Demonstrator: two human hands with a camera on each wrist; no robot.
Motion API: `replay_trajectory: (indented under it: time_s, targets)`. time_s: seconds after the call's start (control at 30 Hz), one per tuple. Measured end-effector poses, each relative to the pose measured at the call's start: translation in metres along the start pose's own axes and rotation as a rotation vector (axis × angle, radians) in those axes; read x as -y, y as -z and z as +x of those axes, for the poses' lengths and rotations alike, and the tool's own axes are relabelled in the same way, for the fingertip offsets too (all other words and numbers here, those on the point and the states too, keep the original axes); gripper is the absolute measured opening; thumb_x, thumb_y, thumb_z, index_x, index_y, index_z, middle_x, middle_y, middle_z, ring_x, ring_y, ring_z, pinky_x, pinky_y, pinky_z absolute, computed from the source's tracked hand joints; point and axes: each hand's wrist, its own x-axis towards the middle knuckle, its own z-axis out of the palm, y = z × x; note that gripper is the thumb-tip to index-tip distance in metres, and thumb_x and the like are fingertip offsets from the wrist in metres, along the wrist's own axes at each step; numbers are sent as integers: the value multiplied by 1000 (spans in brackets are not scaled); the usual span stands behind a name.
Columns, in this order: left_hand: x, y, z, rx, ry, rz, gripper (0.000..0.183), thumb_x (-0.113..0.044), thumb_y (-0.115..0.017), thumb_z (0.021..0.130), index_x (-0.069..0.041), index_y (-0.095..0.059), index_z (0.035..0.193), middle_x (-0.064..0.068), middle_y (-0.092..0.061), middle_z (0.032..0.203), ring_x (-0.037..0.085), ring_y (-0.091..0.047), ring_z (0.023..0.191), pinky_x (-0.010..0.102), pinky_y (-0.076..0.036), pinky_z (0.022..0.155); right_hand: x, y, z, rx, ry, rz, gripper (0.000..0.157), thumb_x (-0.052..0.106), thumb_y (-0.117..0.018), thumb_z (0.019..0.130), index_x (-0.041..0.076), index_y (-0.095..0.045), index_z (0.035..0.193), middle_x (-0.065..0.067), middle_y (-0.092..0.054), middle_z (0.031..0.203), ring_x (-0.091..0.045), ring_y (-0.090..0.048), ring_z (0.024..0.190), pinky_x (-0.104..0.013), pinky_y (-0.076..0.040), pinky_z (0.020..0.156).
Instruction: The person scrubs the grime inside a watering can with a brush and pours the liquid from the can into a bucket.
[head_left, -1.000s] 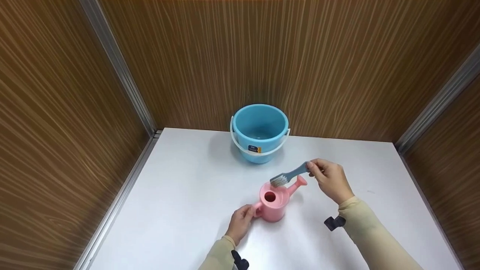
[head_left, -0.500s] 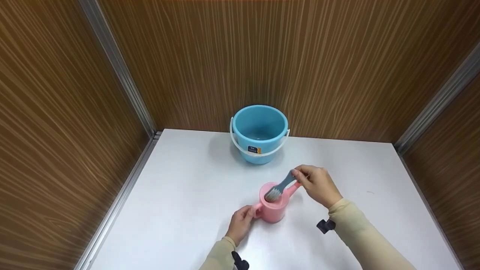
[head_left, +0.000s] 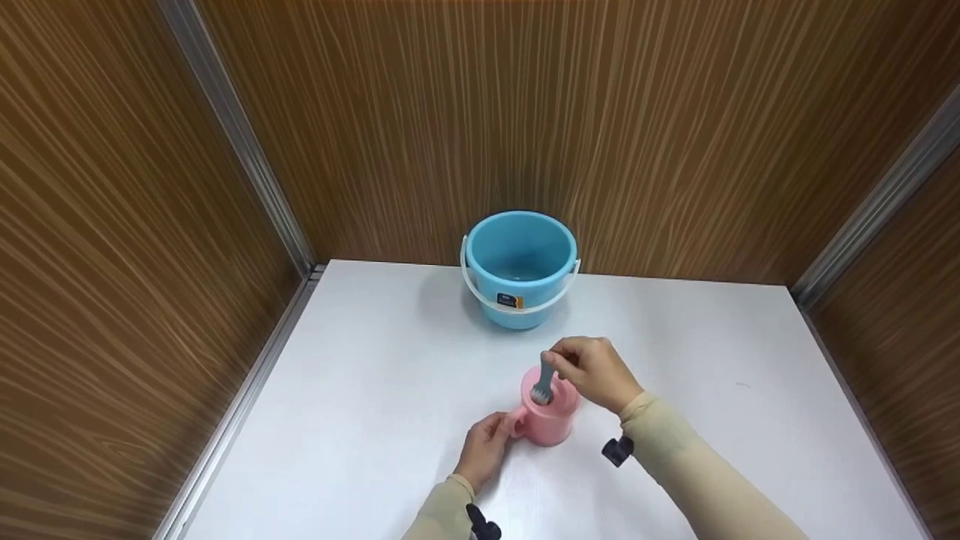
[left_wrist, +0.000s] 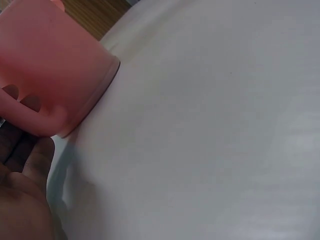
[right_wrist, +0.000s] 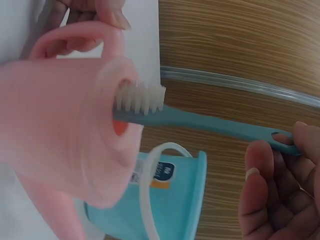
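A pink watering can [head_left: 549, 429] stands upright on the white table. My left hand [head_left: 484, 451] grips its handle [left_wrist: 31, 118], and fingers show through the handle loop in the left wrist view. My right hand [head_left: 598, 373] pinches the end of a blue-grey brush [right_wrist: 215, 124], shaped like a large toothbrush, between thumb and fingers. Part of its white bristle head [right_wrist: 140, 97] lies inside the round hole in the can's top, while the rest sticks out. In the head view, my right hand covers the can's spout, which the right wrist view partly shows.
A light blue bucket [head_left: 489, 286] with a white handle [head_left: 466, 274] hanging at its front stands behind the can, close to the wood-patterned back wall [head_left: 390, 150]. Wood-patterned panels [head_left: 112, 247] with metal corner strips flank the white table [head_left: 360, 390] on both sides.
My right hand has moved left and slightly down, tilting the brush steeper. Its bristle head went from above the can's rim into the top hole. Left hand and can stay about in place.
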Motion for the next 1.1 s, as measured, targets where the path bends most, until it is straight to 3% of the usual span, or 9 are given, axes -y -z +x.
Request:
replay_trajectory:
  time_s: [0.17, 0.4, 0.67, 0.93, 1.1]
  targets:
    - [1, 0, 0, 1, 3, -12, 44, -35, -46, 95, 7, -59, 91, 10, -65, 99, 26, -59, 98, 31, -42, 88, -12, -7, 1, 7, -120, 116, 17, 32, -62, 87, 16, -69, 84, -2, -66, 74, -19, -61, 63, -30, -51, 59]
    - [1, 0, 0, 28, 5, -36, 44, -33, -46, 96, 9, -58, 92, 11, -64, 101, 27, -59, 99, 30, -43, 87, -29, -16, -3, 9, -236, 194, 21, 30, -63, 86, 11, -68, 82, -7, -63, 72, -19, -58, 63, -30, -50, 57]
    - [1, 0, 0, 17, 8, -6, 44, -36, -46, 95, 7, -59, 92, 12, -64, 99, 28, -59, 97, 31, -43, 86, -45, -34, -10, -38, -301, 178, 26, 35, -63, 86, 11, -67, 77, 0, -59, 66, -16, -51, 65, -27, -41, 58]
    - [-1, -2, -1, 11, 28, -7, 45, -39, -45, 95, 3, -61, 95, 14, -63, 97, 28, -57, 98, 32, -42, 87, -47, -49, -14, -119, -332, 192, 26, 30, -60, 89, 12, -60, 70, 0, -54, 64, -16, -50, 65, -28, -41, 59]
    - [-2, -3, -2, 8, 36, 4, 43, -40, -44, 95, -1, -62, 99, 13, -63, 98, 25, -58, 99, 31, -42, 89, -48, -51, -15, -140, -337, 228, 28, 29, -59, 90, 8, -61, 71, 0, -53, 63, -17, -50, 64, -28, -40, 58]
